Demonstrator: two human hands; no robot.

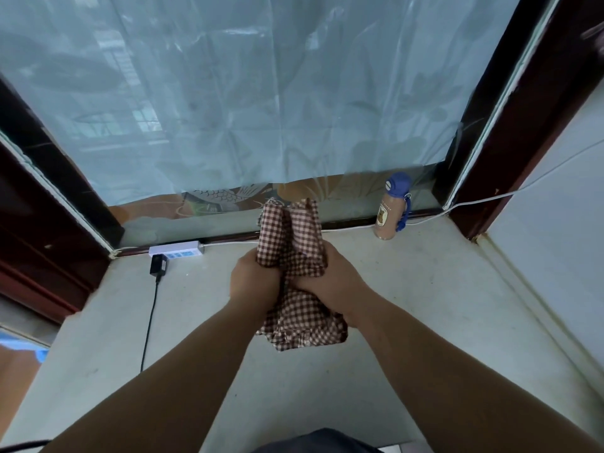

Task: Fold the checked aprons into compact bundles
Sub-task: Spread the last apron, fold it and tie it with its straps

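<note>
Both hands are wrapped around one checked apron [302, 243], held above the pale stone-look worktop [425, 305] in front of the window. Fabric is a brown-and-cream gingham, small checks, soft woven cloth, bunched into a thick upright wad.

Left hand [253, 281]: fist closed on the left roll of the cloth, fingers curled out of sight behind the fabric. Right hand [330, 282]: closed around the right side of the bundle, thumb side toward the camera. The two hands touch at the middle, knuckles together.

Upper part of the apron sticks up past the fists as two rounded folds, side by side. Lower part hangs below the wrists as a loose flap with a gathered, frilled hem; can't tell if it touches the worktop.

Worktop is matte, lightly scuffed, off-white with faint specks. Dark red-brown wooden frame [510, 152] on both sides. A translucent blue-grey plastic sheet [261, 93], creased, covers the glass; below its edge a strip with an orange fish-scale and leaf pattern shows.

A white power strip [176, 248] lies along the sill edge, with a black adapter [159, 264] plugged in and its black cable [148, 322] running toward the camera. At right, well apart from the hands, stands a cylindrical beige bottle [389, 214] with a blue cap and blue strap; it has a bear-type graphic and small lettering, too small to read.
</note>
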